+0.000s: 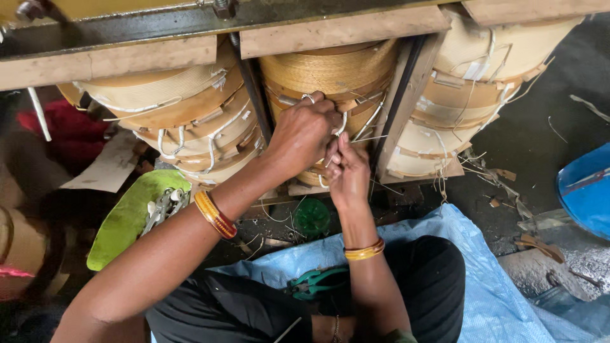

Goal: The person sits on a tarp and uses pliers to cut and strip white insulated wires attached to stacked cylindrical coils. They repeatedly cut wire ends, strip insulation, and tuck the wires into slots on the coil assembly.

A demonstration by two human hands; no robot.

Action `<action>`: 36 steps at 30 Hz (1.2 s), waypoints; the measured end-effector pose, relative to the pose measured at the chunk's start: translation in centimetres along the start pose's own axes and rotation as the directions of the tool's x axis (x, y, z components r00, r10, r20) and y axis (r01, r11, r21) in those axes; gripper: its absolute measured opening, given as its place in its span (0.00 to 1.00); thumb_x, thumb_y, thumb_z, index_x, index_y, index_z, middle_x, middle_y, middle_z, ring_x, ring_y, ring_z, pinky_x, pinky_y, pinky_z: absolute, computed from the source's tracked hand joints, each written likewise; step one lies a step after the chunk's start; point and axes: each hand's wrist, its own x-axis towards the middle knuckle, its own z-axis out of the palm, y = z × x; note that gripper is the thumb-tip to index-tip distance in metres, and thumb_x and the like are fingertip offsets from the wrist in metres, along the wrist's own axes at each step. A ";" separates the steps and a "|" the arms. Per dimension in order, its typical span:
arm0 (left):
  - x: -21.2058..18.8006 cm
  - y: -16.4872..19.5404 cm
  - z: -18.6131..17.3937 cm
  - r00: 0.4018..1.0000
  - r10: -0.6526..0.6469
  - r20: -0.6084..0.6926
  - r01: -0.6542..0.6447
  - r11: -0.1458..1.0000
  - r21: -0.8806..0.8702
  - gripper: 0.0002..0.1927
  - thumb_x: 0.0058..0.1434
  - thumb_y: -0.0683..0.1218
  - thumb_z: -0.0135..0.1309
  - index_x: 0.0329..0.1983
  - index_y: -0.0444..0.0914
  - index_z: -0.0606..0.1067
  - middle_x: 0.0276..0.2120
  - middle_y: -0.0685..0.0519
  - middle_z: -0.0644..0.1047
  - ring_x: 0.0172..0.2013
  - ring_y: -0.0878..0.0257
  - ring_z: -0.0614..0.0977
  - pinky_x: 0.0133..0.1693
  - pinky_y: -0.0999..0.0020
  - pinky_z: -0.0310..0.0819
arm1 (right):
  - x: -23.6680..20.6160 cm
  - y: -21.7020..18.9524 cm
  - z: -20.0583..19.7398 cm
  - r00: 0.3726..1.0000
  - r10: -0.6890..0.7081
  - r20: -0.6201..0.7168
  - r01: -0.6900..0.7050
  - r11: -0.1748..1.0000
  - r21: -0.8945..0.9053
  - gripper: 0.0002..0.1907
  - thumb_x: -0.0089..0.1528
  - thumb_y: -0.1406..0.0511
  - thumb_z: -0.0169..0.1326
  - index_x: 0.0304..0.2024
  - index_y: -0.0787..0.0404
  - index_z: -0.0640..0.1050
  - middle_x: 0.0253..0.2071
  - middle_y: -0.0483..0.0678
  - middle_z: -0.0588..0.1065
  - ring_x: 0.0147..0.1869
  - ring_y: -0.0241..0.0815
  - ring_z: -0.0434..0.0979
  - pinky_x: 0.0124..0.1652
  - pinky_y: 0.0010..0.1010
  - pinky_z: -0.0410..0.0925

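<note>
My left hand (304, 132) is closed against the front of the middle wound coil (330, 70), gripping a white tape strip (342, 124) at its windings. Just below and to the right, my right hand (348, 173) pinches the same white strip between thumb and fingers. Both wrists wear gold and red bangles. The tan paper-wrapped coil stands between wooden blocks, with similar coils to the left (178, 108) and the right (470, 76), all tied with white tape.
A green tray (117, 222) with several metal pieces lies at the left. Green-handled cutters (314, 282) rest on my lap on the blue plastic sheet (489, 286). A green round lid (312, 217) lies on the floor. A blue tub (588, 190) stands at the right.
</note>
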 end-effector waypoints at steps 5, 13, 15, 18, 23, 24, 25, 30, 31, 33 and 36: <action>-0.3 0.0 0.0 1.000 0.013 -0.021 -0.013 1.000 -0.002 0.12 0.43 0.36 0.61 0.33 0.37 0.80 0.35 0.48 0.78 0.48 0.47 0.79 0.42 0.53 0.77 | -1.8 -2.3 -1.1 0.937 0.340 0.080 -0.347 0.931 0.114 0.27 0.68 0.49 0.50 0.34 0.68 0.77 0.24 0.47 0.69 0.21 0.34 0.62 0.21 0.23 0.56; -0.5 0.4 -0.2 0.999 -0.037 -0.006 0.036 0.999 -0.012 0.15 0.39 0.41 0.63 0.32 0.35 0.79 0.35 0.47 0.77 0.46 0.47 0.77 0.40 0.52 0.75 | -2.5 -2.0 0.1 0.622 -0.670 0.405 0.459 -0.107 -0.882 0.12 0.71 0.60 0.53 0.42 0.63 0.72 0.40 0.53 0.68 0.41 0.53 0.74 0.39 0.43 0.68; -0.4 0.5 -0.1 0.999 -0.029 -0.014 0.029 0.999 -0.017 0.12 0.42 0.39 0.63 0.32 0.36 0.79 0.35 0.48 0.77 0.47 0.47 0.78 0.41 0.54 0.75 | -1.5 -1.2 0.6 0.656 -0.651 0.382 0.492 -0.015 -0.871 0.12 0.72 0.59 0.50 0.41 0.62 0.74 0.39 0.51 0.68 0.38 0.52 0.73 0.37 0.43 0.68; -0.4 0.4 0.0 0.999 -0.014 -0.048 0.012 1.000 -0.022 0.11 0.45 0.40 0.64 0.33 0.38 0.79 0.36 0.49 0.77 0.47 0.47 0.78 0.44 0.54 0.76 | -0.8 -0.4 1.0 0.930 -0.365 0.048 0.341 0.804 -0.488 0.13 0.72 0.59 0.51 0.43 0.64 0.73 0.38 0.52 0.69 0.38 0.52 0.74 0.37 0.43 0.68; -0.6 -0.2 0.7 0.999 -0.024 -0.027 0.024 1.000 0.011 0.14 0.41 0.40 0.64 0.33 0.36 0.79 0.37 0.47 0.78 0.49 0.45 0.79 0.41 0.54 0.77 | -1.7 -1.7 0.5 0.932 0.349 0.102 -0.363 0.910 0.201 0.15 0.70 0.59 0.52 0.47 0.67 0.73 0.38 0.53 0.70 0.38 0.51 0.74 0.37 0.42 0.68; -0.7 -0.3 0.9 0.999 -0.015 -0.042 0.016 1.000 0.027 0.14 0.40 0.38 0.63 0.33 0.37 0.80 0.37 0.48 0.78 0.51 0.45 0.79 0.42 0.55 0.77 | -2.2 -2.1 0.5 0.966 0.256 0.028 -0.257 0.963 0.082 0.16 0.70 0.59 0.52 0.47 0.68 0.73 0.37 0.53 0.70 0.38 0.51 0.74 0.37 0.42 0.68; -0.8 -0.4 0.9 0.998 -0.009 -0.055 0.011 0.999 0.041 0.15 0.40 0.37 0.62 0.34 0.38 0.80 0.38 0.49 0.78 0.52 0.46 0.79 0.42 0.56 0.78 | -2.9 -2.5 0.5 0.994 0.089 -0.059 -0.097 0.985 -0.143 0.16 0.70 0.59 0.52 0.48 0.68 0.73 0.37 0.54 0.70 0.38 0.51 0.74 0.37 0.41 0.68; -0.8 0.1 0.4 0.999 -0.026 -0.042 0.026 1.000 0.007 0.17 0.37 0.41 0.66 0.33 0.36 0.79 0.37 0.48 0.77 0.48 0.47 0.78 0.41 0.53 0.77 | -4.3 -3.2 1.4 0.650 -0.705 0.282 0.457 0.067 -0.887 0.22 0.66 0.61 0.56 0.55 0.73 0.72 0.44 0.59 0.68 0.44 0.56 0.72 0.41 0.45 0.69; -0.7 0.4 0.2 0.999 -0.038 -0.018 0.038 0.999 -0.022 0.20 0.34 0.44 0.67 0.33 0.35 0.79 0.37 0.47 0.77 0.46 0.47 0.78 0.41 0.52 0.76 | -4.2 -3.0 1.6 0.661 -0.684 0.308 0.452 0.036 -0.891 0.21 0.66 0.62 0.58 0.55 0.71 0.73 0.46 0.59 0.68 0.48 0.58 0.72 0.44 0.46 0.69; -0.5 0.8 -0.1 0.999 -0.040 -0.031 0.040 0.999 -0.018 0.15 0.40 0.40 0.65 0.34 0.37 0.79 0.37 0.48 0.77 0.48 0.47 0.78 0.41 0.53 0.77 | -3.3 -2.6 1.7 0.675 -0.654 0.342 0.421 -0.038 -0.906 0.16 0.67 0.62 0.59 0.50 0.68 0.74 0.45 0.58 0.68 0.50 0.60 0.72 0.45 0.48 0.68; -0.3 0.5 0.2 0.999 -0.047 -0.014 0.047 0.998 0.030 0.12 0.44 0.39 0.63 0.34 0.37 0.79 0.39 0.48 0.77 0.50 0.48 0.77 0.42 0.54 0.78 | -2.1 -1.5 1.7 0.705 -0.629 0.327 0.435 0.021 -0.900 0.11 0.73 0.62 0.55 0.40 0.65 0.76 0.38 0.54 0.70 0.41 0.55 0.74 0.39 0.45 0.67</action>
